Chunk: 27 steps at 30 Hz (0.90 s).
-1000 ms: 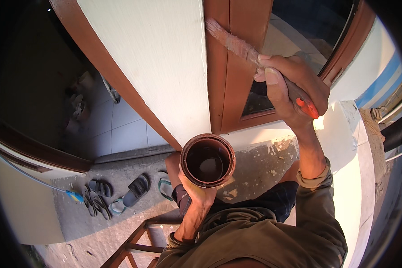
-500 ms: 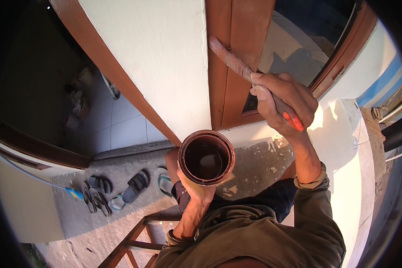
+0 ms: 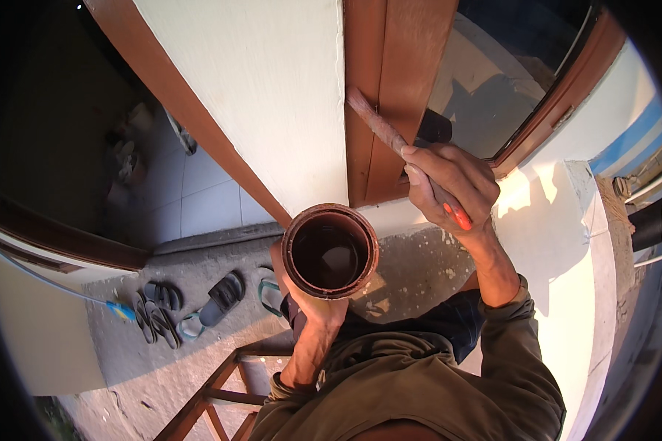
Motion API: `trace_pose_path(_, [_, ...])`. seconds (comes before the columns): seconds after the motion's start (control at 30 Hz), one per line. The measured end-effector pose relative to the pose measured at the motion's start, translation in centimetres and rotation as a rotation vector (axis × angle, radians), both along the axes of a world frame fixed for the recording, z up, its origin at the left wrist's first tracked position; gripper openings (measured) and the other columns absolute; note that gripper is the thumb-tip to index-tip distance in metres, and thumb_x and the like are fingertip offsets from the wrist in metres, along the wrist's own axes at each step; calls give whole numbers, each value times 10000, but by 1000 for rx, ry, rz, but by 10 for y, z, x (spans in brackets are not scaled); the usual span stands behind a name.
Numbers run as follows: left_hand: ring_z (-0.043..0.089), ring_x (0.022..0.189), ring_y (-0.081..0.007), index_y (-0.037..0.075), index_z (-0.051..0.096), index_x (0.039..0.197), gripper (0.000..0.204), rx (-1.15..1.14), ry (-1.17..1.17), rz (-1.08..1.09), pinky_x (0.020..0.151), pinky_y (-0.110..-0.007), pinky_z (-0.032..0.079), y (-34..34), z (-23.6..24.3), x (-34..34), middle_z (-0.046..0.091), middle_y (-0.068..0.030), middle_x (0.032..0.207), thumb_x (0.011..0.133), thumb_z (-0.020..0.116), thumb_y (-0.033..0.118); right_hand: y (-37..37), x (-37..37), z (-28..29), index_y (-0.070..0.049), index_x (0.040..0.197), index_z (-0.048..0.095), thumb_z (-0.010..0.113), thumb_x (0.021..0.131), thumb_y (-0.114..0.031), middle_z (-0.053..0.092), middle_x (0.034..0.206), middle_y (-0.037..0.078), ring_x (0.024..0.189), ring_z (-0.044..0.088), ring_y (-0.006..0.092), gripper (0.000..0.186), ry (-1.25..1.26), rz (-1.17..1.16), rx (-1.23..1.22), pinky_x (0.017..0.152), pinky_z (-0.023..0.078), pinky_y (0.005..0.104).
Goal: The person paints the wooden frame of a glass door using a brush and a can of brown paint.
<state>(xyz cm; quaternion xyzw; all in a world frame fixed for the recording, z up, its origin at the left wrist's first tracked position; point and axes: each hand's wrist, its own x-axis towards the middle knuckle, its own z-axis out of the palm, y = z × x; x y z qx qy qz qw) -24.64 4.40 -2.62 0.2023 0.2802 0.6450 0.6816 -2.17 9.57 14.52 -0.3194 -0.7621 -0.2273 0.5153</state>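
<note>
A paintbrush with a paint-smeared handle and a red patch near its end is gripped in my right hand. Its bristle tip rests at the left edge of the brown window frame, beside the white wall. My left hand holds up a round, open paint can from below and the side; most of its fingers are hidden by the can. Dark brown paint lies inside, with a pale reflection on its surface.
To the left, a doorway with a brown frame opens onto a tiled floor. Several sandals lie on the concrete below. A brown wooden ladder-like frame stands by my left arm. Window glass is right of the brush.
My right hand and the brush have moved down along the frame's left edge, the hand also slightly left. The can has shifted a little left and up in the picture.
</note>
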Motion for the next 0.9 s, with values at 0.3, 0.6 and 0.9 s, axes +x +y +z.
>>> trace_pose_path(0.3, [661, 1191, -324, 136, 512, 1458, 670, -72, -120, 5, 917, -542, 604, 0, -10, -6, 616, -104, 1383, 1015, 407, 626, -4, -6, -23, -22, 1090, 734, 741, 789, 66, 678, 805, 77, 641, 667, 198, 313, 17, 8, -50, 571, 541, 310])
trace_pose_path(0.6, [652, 1209, -318, 140, 512, 1460, 669, -65, -63, 38, 944, -543, 594, 3, -8, -6, 614, -98, 1388, 1017, 401, 628, -14, -2, -48, 0, 1052, 736, 739, 763, 80, 705, 799, 94, 627, 667, 204, 300, 28, 26, -214, 575, 543, 318])
trace_pose_path(0.9, [625, 1252, -347, 146, 499, 1473, 649, -45, -60, 52, 929, -564, 598, 0, -2, -4, 591, -104, 1419, 1022, 421, 607, 0, -8, 30, 4, 1134, 718, 695, 914, 45, 757, 947, 131, 714, 721, 192, 225, 74, -98, 142, 651, 598, 289])
